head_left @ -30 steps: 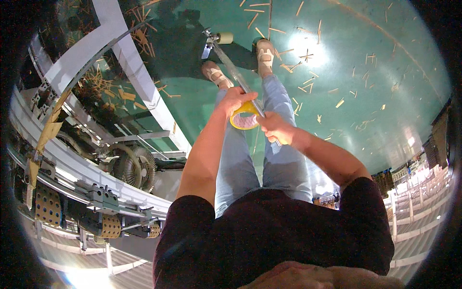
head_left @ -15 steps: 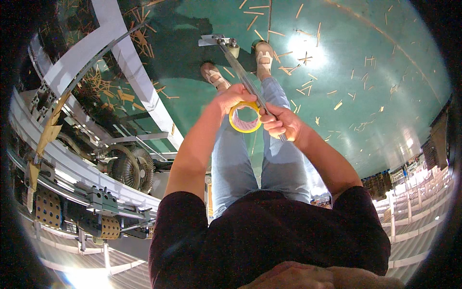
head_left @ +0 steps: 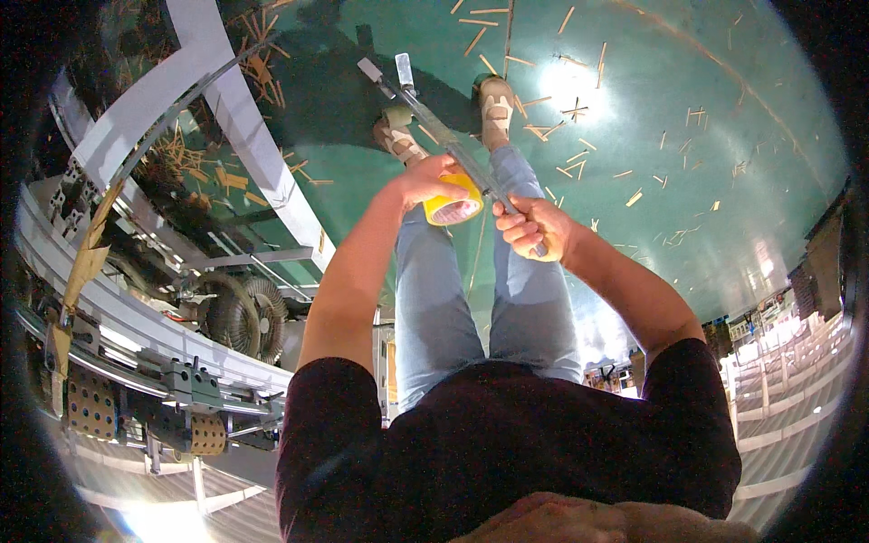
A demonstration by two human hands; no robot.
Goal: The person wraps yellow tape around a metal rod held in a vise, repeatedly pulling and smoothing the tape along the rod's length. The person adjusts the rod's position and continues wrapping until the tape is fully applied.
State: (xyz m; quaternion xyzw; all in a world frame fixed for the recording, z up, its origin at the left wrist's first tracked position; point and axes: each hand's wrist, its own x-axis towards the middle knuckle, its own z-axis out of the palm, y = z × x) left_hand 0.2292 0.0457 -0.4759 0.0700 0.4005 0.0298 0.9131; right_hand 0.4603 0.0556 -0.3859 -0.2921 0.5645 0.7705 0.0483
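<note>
My right hand (head_left: 540, 228) is wrapped round the near end of a long grey metal bar tool (head_left: 444, 136). It slants away up and to the left across my legs. At its far end are two flat pale plates (head_left: 405, 71), standing apart, and a roller-like part. My left hand (head_left: 424, 184) is closed on a roll of yellow tape (head_left: 456, 212), its thumb side lying against the bar. The roll is tilted, so its pale printed inner ring shows. Whether the left fingers also grip the bar is hidden.
On the left stands a machine with a white frame (head_left: 262, 154), coiled dark hose (head_left: 231, 312) and perforated rollers (head_left: 90, 401). Thin wood-coloured strips (head_left: 577, 110) lie scattered over the green floor (head_left: 634, 226). My shoes (head_left: 496, 110) are beneath the tool's far end.
The bar tool has rolled about its length, so its end plates now point away and apart. The tape roll has tipped from face-on to slanted, and my left hand has shifted slightly left.
</note>
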